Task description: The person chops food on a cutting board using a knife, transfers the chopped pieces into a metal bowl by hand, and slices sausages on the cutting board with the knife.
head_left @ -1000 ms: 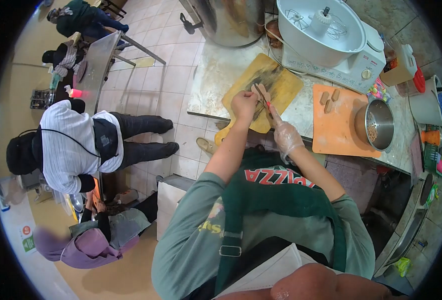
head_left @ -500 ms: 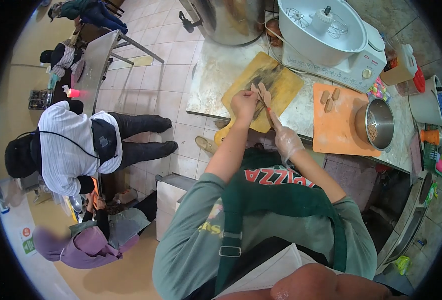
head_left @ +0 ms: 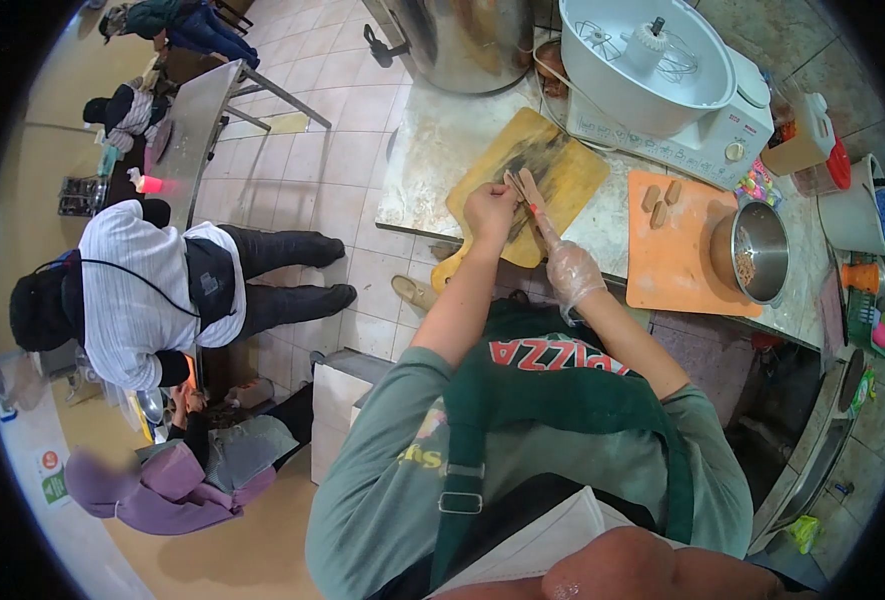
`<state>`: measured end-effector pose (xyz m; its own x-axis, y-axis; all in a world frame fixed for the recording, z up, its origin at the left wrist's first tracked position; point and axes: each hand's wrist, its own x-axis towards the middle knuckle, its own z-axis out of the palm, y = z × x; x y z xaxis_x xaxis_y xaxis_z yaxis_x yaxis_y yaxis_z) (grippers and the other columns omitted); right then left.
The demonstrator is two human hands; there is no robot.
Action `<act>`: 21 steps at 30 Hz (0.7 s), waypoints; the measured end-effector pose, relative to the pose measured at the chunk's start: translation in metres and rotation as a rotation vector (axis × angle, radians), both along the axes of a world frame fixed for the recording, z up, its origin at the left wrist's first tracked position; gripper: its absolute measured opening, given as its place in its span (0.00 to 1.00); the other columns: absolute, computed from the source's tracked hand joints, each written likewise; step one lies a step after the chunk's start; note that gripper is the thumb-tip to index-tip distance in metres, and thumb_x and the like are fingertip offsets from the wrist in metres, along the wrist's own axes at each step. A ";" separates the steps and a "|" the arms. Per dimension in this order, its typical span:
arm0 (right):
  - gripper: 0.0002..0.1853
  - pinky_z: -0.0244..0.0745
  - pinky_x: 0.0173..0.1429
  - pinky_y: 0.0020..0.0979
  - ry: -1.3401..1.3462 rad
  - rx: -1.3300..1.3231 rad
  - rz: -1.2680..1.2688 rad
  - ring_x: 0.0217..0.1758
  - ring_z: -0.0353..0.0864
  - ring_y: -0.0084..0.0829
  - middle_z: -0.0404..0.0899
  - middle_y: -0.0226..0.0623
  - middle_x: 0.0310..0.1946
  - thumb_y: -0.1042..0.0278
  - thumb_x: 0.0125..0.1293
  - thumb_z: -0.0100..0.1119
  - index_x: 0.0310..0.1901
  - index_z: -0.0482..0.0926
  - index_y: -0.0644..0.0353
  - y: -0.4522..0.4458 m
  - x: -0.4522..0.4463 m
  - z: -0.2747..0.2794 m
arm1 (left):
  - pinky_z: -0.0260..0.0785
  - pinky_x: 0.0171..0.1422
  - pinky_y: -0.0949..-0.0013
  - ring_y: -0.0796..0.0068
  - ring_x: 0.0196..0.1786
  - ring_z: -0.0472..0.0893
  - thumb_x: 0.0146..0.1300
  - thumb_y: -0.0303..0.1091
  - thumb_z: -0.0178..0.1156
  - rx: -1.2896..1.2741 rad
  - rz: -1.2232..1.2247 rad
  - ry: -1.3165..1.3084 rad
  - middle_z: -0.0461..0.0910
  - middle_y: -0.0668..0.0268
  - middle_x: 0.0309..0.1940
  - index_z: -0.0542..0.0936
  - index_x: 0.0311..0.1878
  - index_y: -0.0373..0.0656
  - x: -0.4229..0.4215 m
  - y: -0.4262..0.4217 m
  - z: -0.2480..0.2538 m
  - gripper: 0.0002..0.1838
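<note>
A yellow, dark-stained cutting board (head_left: pixel 577 170) lies in front of me on the worktop. Long pinkish-brown pieces, looking like split sausages (head_left: pixel 531 188), rest on it near my fingertips. My bare left hand (head_left: pixel 490 212) is closed at the board's near edge, its fingertips pinching one of these pieces. In a clear plastic glove, my right hand (head_left: pixel 574 271) is wrapped round a thin knife (head_left: pixel 533 208) with a red mark, its index finger stretched along it. The blade reaches up among the sausage pieces and is partly hidden by them.
An orange cutting mat (head_left: pixel 652 260) at right bears several short brown pieces and a steel bowl (head_left: pixel 769 250) holding bits of food. Behind stand a white stand mixer (head_left: pixel 677 110) and a large metal container (head_left: pixel 457 45). Several people work at left, one in a white shirt (head_left: pixel 127 290).
The knife and my right hand have shifted slightly, with the index finger now straightened along the knife and the blade further left among the pieces. My left hand has barely moved.
</note>
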<state>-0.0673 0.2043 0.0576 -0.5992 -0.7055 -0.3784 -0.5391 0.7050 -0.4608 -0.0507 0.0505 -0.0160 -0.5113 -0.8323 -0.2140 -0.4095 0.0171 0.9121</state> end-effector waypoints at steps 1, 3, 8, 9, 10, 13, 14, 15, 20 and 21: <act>0.37 0.71 0.37 0.48 0.038 -0.027 0.023 0.29 0.77 0.53 0.76 0.57 0.25 0.77 0.56 0.40 0.68 0.43 0.42 -0.002 -0.001 -0.001 | 0.70 0.31 0.73 0.74 0.22 0.80 0.47 0.31 0.60 0.010 -0.002 0.006 0.80 0.62 0.18 0.80 0.27 0.36 0.000 0.000 0.001 0.07; 0.38 0.71 0.37 0.48 0.017 -0.017 0.020 0.30 0.77 0.53 0.76 0.58 0.25 0.77 0.56 0.40 0.68 0.42 0.42 -0.011 -0.004 0.002 | 0.71 0.31 0.73 0.74 0.22 0.80 0.47 0.31 0.60 0.023 -0.004 0.010 0.80 0.62 0.19 0.80 0.27 0.36 0.001 0.000 0.002 0.07; 0.38 0.71 0.36 0.48 -0.004 -0.056 0.013 0.30 0.77 0.53 0.76 0.59 0.26 0.78 0.56 0.40 0.68 0.42 0.42 -0.008 -0.002 0.006 | 0.71 0.30 0.73 0.73 0.22 0.80 0.48 0.30 0.60 0.065 0.002 0.031 0.80 0.62 0.19 0.80 0.28 0.35 0.000 0.000 -0.003 0.07; 0.38 0.71 0.36 0.48 -0.011 -0.030 0.018 0.30 0.77 0.53 0.76 0.58 0.26 0.78 0.56 0.40 0.68 0.42 0.43 -0.001 0.001 0.002 | 0.71 0.30 0.73 0.73 0.22 0.80 0.48 0.30 0.60 0.064 0.002 0.032 0.80 0.62 0.19 0.80 0.28 0.35 0.001 0.000 0.001 0.07; 0.37 0.70 0.36 0.48 -0.017 -0.004 0.024 0.30 0.77 0.53 0.76 0.58 0.26 0.78 0.57 0.40 0.68 0.43 0.43 0.006 0.005 0.000 | 0.71 0.31 0.73 0.73 0.22 0.80 0.48 0.30 0.60 0.050 0.002 0.022 0.80 0.62 0.19 0.80 0.28 0.35 0.002 0.002 0.008 0.07; 0.35 0.70 0.35 0.48 -0.020 0.014 0.018 0.29 0.77 0.53 0.76 0.57 0.25 0.77 0.59 0.41 0.68 0.44 0.43 0.030 0.018 0.007 | 0.70 0.31 0.73 0.73 0.23 0.80 0.48 0.30 0.60 0.023 -0.003 0.007 0.80 0.62 0.19 0.80 0.28 0.36 0.002 0.002 0.008 0.07; 0.35 0.70 0.35 0.48 -0.020 0.015 0.017 0.29 0.77 0.53 0.76 0.57 0.25 0.77 0.59 0.41 0.68 0.44 0.43 0.033 0.017 0.011 | 0.70 0.32 0.73 0.73 0.23 0.80 0.48 0.30 0.59 0.008 -0.010 0.001 0.80 0.62 0.19 0.80 0.28 0.36 0.002 0.002 0.006 0.07; 0.37 0.70 0.38 0.48 -0.058 0.076 0.011 0.33 0.77 0.53 0.76 0.57 0.28 0.76 0.58 0.44 0.68 0.42 0.41 0.036 0.016 0.016 | 0.70 0.32 0.73 0.73 0.23 0.80 0.48 0.30 0.59 0.008 -0.011 0.002 0.80 0.62 0.19 0.80 0.28 0.36 0.002 0.001 0.005 0.07; 0.34 0.69 0.36 0.48 -0.005 -0.060 -0.015 0.29 0.77 0.53 0.75 0.57 0.24 0.75 0.60 0.42 0.67 0.45 0.43 0.037 0.014 0.013 | 0.68 0.27 0.76 0.77 0.22 0.77 0.49 0.26 0.59 -0.006 -0.027 0.057 0.79 0.59 0.20 0.78 0.29 0.29 0.003 0.001 0.000 0.08; 0.35 0.69 0.36 0.48 0.007 -0.057 -0.015 0.29 0.77 0.53 0.75 0.57 0.24 0.75 0.60 0.42 0.67 0.45 0.43 0.031 0.013 0.014 | 0.68 0.27 0.76 0.77 0.22 0.77 0.49 0.26 0.59 -0.006 -0.028 0.057 0.79 0.59 0.20 0.78 0.29 0.29 0.003 0.001 0.000 0.08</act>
